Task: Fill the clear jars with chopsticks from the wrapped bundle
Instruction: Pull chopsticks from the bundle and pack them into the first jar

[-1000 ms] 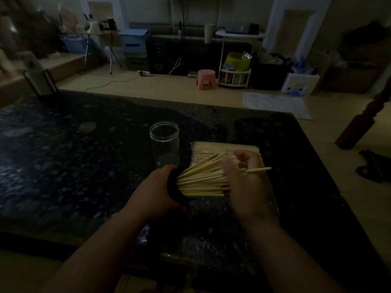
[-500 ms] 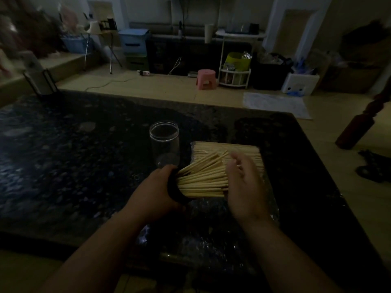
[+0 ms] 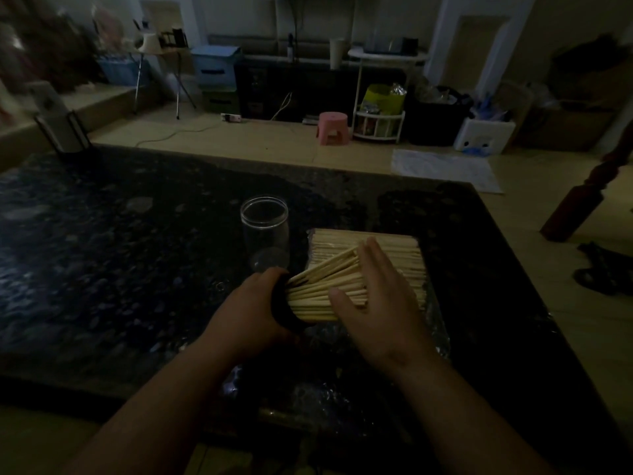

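left hand fingers clamped on sideways jar, right hand fingers straight, pressing its chopsticks, wrapped bundle beneath, empty jar upright beside

A dark speckled stone bench fills the lower view. Beyond its far edge, on the tan floor at twelve o'clock, stands a pink stool. Just beside the stool, at one o'clock, a white rack holds a yellow-green bag. A white power strip lies at eleven o'clock, its cord trailing over the floor. Blue boxes are stacked behind it near the wall. At two o'clock a pale mat lies flat near a white box. A reddish wooden post shows at three o'clock. A dark-framed stand sits at the bench's ten o'clock corner.
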Available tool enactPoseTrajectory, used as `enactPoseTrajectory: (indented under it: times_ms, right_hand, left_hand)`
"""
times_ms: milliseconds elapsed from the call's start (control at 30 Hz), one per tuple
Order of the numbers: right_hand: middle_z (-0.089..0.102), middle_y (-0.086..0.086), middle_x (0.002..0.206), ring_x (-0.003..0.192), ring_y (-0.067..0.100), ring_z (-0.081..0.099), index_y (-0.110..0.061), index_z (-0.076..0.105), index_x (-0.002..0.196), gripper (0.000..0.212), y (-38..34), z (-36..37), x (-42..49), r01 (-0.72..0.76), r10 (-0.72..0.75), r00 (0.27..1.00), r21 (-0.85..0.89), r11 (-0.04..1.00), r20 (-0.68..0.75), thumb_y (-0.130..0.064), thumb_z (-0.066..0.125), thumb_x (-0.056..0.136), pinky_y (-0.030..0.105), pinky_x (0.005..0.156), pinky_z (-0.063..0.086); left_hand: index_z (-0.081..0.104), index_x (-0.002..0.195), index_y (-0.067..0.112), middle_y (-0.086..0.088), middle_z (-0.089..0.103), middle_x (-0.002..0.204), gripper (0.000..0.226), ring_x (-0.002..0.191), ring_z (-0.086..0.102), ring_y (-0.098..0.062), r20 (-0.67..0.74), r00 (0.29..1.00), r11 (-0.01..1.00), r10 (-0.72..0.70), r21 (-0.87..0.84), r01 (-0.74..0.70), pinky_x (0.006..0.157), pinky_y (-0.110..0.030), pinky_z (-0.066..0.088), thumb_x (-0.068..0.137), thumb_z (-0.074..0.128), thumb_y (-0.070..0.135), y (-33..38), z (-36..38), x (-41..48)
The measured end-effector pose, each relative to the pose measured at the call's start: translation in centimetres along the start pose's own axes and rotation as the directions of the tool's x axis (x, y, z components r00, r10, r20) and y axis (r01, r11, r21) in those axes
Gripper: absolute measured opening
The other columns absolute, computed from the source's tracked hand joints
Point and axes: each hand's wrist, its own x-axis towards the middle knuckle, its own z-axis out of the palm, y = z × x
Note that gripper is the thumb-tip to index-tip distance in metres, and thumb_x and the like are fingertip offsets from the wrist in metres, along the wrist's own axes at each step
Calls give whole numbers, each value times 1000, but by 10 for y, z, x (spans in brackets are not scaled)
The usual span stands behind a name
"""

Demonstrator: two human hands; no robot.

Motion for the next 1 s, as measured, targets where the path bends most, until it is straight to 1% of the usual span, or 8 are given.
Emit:
enactPoseTrajectory:
  times_ms: [167, 333, 467, 533, 567, 733, 867, 1000]
  right_hand:
    - [15, -12, 158, 144, 9, 18, -48, 3, 149, 79, 2, -1, -1, -25, 33, 998, 144, 989, -50, -66, 45, 85, 45, 117, 21]
    - [30, -12, 154, 141, 7, 26, -37, 43, 141, 62, 7, -2, 2, -31, 47, 994, 169, 985, -95, -65, 37, 86, 44, 115, 25]
    - [33, -8, 154, 140, 8, 30, -30, 50, 139, 48, 7, -10, 4, -35, 60, 989, 182, 983, -133, -51, 38, 98, 29, 115, 26]
    - [41, -7, 147, 134, 7, 36, -26, 47, 140, 45, 7, -10, 5, -62, 113, 978, 273, 960, -175, -41, 42, 99, 15, 104, 27]
    - [45, -6, 143, 130, 8, 41, -26, 47, 139, 43, 8, -10, 5, -83, 149, 971, 323, 943, -186, -40, 42, 99, 15, 98, 29]
    - [56, -5, 123, 112, 12, 53, -25, 54, 122, 27, 17, -7, 6, -124, 230, 948, 410, 903, -220, -34, 43, 100, 29, 91, 42]
    - [61, -5, 106, 97, 13, 57, -25, 59, 101, 12, 22, -10, 7, -174, 252, 947, 341, 924, -198, -18, 53, 93, 26, 77, 44]
    - [64, -3, 75, 74, 16, 59, -16, 63, 76, 13, 23, -11, 6, -223, 222, 975, 100, 970, 19, -17, 54, 86, 31, 67, 46]
  left_hand:
    - [42, 137, 33, 4, 51, 126, 91, 112, 53, -15, 4, 1000, 1000, 10, 10, -10, 94, -32, 47, 57, 86, 40, 4, 0, -3]
    - [43, 136, 32, 4, 50, 126, 89, 112, 53, -16, 3, 1000, 1000, -2, -6, 2, 93, -31, 46, 58, 86, 38, 4, -1, -4]
    - [47, 130, 32, 5, 55, 121, 86, 106, 56, -15, -23, 1000, 999, -14, -29, 14, 87, -32, 49, 54, 87, 39, 1, -1, -1]
    - [48, 130, 33, 6, 56, 121, 87, 105, 57, -13, -22, 1000, 999, -16, -39, 16, 87, -33, 50, 52, 87, 40, 0, -1, 0]
    - [48, 130, 34, 7, 57, 120, 89, 104, 58, -12, -22, 999, 999, -23, -48, 22, 87, -33, 51, 50, 87, 41, 0, 0, 0]
    - [48, 131, 32, 9, 59, 115, 88, 97, 57, -8, -72, 995, 991, -64, -119, 55, 79, -25, 46, 53, 89, 35, -2, -1, 0]
    - [49, 130, 27, 15, 53, 102, 86, 90, 52, -4, -88, 992, 980, -91, -187, 73, 73, -21, 40, 55, 91, 26, -1, -4, -2]
    - [50, 130, 27, 18, 51, 96, 84, 86, 50, -3, -104, 989, 974, -108, -210, 85, 65, -15, 38, 56, 90, 24, -1, -4, -2]
